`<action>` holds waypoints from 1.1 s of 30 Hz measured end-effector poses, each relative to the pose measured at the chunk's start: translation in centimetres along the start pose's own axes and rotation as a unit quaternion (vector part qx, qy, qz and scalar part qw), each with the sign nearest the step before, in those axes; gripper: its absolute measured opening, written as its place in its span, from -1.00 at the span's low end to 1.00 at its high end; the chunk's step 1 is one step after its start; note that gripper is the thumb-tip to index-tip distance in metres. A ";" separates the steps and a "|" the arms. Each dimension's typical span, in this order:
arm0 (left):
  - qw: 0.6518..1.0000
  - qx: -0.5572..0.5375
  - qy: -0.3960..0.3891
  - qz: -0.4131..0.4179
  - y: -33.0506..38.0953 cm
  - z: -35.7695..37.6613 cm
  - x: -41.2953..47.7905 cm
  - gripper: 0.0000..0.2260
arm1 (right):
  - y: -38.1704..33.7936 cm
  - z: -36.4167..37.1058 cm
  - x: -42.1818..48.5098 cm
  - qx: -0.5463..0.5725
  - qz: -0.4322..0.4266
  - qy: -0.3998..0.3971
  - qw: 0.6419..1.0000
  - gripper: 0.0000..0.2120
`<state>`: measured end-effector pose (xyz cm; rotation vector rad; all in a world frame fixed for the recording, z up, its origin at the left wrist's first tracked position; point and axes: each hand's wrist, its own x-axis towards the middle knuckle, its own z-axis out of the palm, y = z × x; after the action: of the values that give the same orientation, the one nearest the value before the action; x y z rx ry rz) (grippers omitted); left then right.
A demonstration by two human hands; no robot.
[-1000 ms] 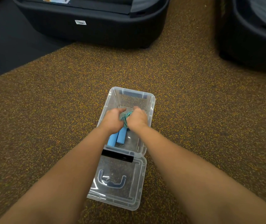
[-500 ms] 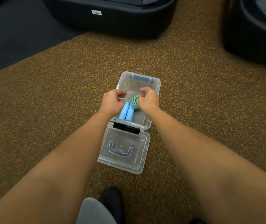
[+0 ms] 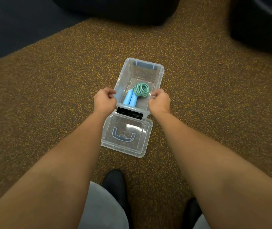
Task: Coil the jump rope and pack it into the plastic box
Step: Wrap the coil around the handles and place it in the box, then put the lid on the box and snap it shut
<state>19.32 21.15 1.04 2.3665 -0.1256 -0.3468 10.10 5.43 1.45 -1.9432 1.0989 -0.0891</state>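
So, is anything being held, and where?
Not the jump rope: it lies in the plastic box. The left hand and right hand curl at its side rims; whether they grip cannot be told.

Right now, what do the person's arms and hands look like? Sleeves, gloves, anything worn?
Left arm and right arm are bare as far up as the frame shows, with no sleeves in view. Left hand and right hand are ungloved. No watch, band, ring or marking is visible.

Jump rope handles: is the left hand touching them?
Apart. Head view: the left hand sits at the plastic box rim, and a strip of clear wall shows between it and the handles.
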 end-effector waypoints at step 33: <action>0.945 0.131 -0.190 -0.232 -9.3 4.2 -0.3 -0.61 | 8.0 4.7 -1.9 -0.152 0.172 -0.257 0.939 -0.67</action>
<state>17.76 25.22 -8.14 2.5464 0.2271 -1.0734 5.76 8.08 -6.51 -1.8455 1.1109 0.7796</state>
